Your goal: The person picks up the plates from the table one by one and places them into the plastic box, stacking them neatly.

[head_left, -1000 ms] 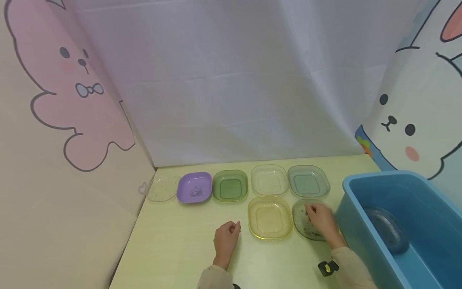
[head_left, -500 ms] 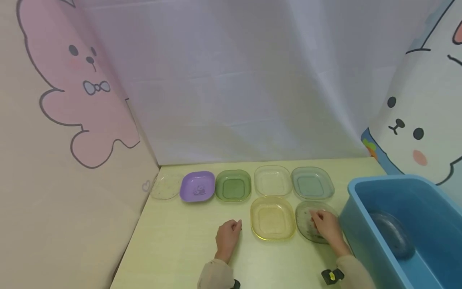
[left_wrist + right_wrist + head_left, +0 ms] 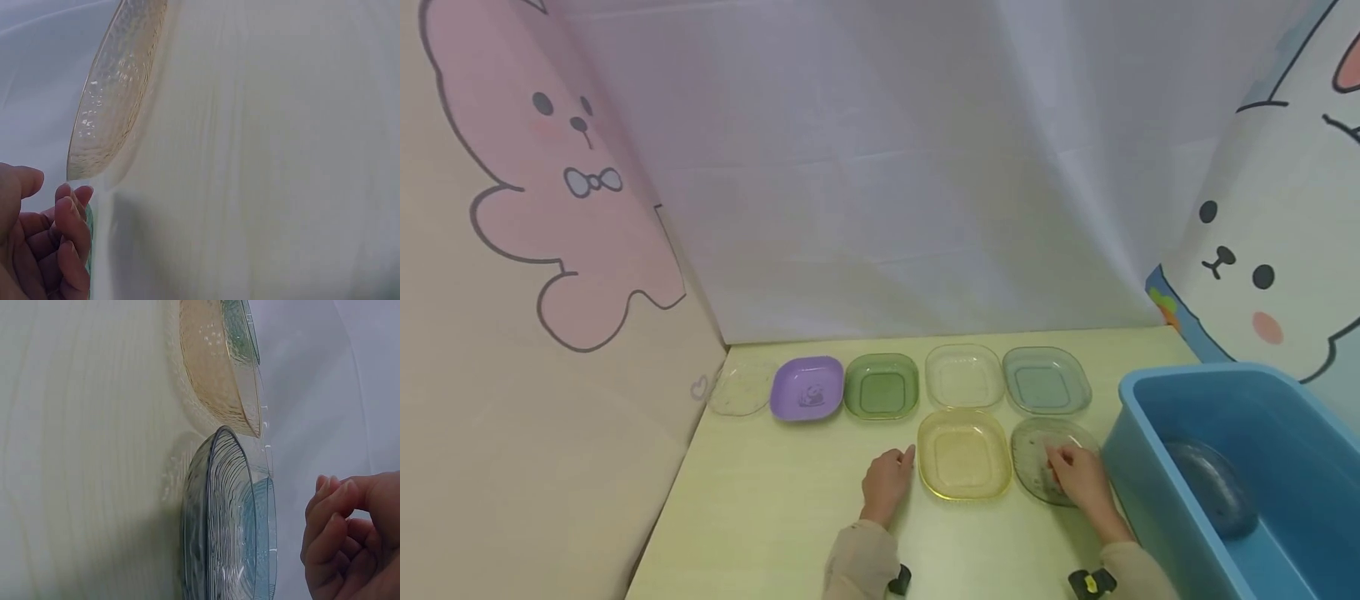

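My left hand (image 3: pixel 886 482) hangs just left of a clear yellow plate (image 3: pixel 965 454), its fingers loosely curled with nothing in them. In the left wrist view, its thumb stands apart from the fingers (image 3: pixel 74 225), below the plate's textured wall (image 3: pixel 115 94). My right hand (image 3: pixel 1082 479) is over a smoky grey clear plate (image 3: pixel 1036 477), partly hiding it. Seen from the right wrist, that hand (image 3: pixel 350 540) is clear of the ribbed grey plate; its thumb and fingers come together loosely, and no object shows between them.
Along the back stand a clear plate (image 3: pixel 741 390), a purple plate (image 3: pixel 805 390), a green plate (image 3: pixel 882 387), another clear plate (image 3: pixel 964 377) and a bluish plate (image 3: pixel 1047 381). A deep blue tub (image 3: pixel 1172 492) at the right holds a dark, shiny rounded object (image 3: pixel 1213 487).
My left hand has moved right and slightly up, closer to the yellow plate. My right hand stays over the grey plate with little motion. The head view has shifted slightly.
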The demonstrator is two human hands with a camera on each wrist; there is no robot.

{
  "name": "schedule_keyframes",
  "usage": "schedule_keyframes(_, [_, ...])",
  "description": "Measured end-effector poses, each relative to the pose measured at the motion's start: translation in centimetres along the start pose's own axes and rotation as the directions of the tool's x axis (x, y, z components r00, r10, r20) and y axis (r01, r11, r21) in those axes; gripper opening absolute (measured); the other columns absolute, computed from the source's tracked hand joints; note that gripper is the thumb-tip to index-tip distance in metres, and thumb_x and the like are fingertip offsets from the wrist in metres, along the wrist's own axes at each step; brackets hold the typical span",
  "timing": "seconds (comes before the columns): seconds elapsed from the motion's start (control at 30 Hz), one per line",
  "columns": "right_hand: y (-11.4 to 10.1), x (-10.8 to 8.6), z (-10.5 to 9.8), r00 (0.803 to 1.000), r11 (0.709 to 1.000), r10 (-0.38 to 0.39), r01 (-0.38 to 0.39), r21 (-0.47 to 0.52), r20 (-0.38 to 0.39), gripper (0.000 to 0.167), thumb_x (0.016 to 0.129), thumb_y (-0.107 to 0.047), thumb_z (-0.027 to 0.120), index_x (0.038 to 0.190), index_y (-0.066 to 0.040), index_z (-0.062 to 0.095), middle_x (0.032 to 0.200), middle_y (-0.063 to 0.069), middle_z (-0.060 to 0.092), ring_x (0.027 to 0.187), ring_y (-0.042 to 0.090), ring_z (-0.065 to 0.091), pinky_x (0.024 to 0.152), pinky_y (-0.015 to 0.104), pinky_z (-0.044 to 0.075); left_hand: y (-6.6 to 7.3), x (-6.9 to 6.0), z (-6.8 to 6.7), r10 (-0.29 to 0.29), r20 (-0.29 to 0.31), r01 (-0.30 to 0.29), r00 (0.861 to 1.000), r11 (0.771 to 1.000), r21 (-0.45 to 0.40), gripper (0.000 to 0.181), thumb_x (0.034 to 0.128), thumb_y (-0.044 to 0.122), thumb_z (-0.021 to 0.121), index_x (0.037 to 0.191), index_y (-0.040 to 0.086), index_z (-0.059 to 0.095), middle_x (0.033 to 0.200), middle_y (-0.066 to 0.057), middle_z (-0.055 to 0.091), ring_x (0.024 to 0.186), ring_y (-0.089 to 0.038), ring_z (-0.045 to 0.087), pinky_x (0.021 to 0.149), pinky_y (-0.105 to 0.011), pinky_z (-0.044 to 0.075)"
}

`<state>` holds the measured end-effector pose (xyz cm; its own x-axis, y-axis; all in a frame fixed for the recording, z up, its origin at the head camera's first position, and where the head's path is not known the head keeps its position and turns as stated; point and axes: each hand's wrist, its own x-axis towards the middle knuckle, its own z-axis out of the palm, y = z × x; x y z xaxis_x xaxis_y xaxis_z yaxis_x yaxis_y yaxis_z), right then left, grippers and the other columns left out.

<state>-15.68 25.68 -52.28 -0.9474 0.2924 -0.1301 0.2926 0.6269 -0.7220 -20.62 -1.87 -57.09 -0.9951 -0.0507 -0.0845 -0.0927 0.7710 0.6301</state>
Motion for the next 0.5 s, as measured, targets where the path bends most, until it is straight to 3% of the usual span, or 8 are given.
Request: schedule_keyframes(0.5, [0.23,-0.3,0.87,1.0,1.0,0.014,-0.013,-0.007,0.021,0.034,0.094,-0.023,0.048,0.074,0.001,0.061,0.053,0.0,0.054,0.047,0.011,0.048,0.047,0.025,0.037,0.61,-0.99,0.99,0.047,0.019,-0.047,0.999,0.999,-0.002,0.033,0.0897,0.036,0.054,0.068,0.012,0.06,0.063,0.002,0.06,0.053,-0.01,0.047,0.048,-0.027,0.034])
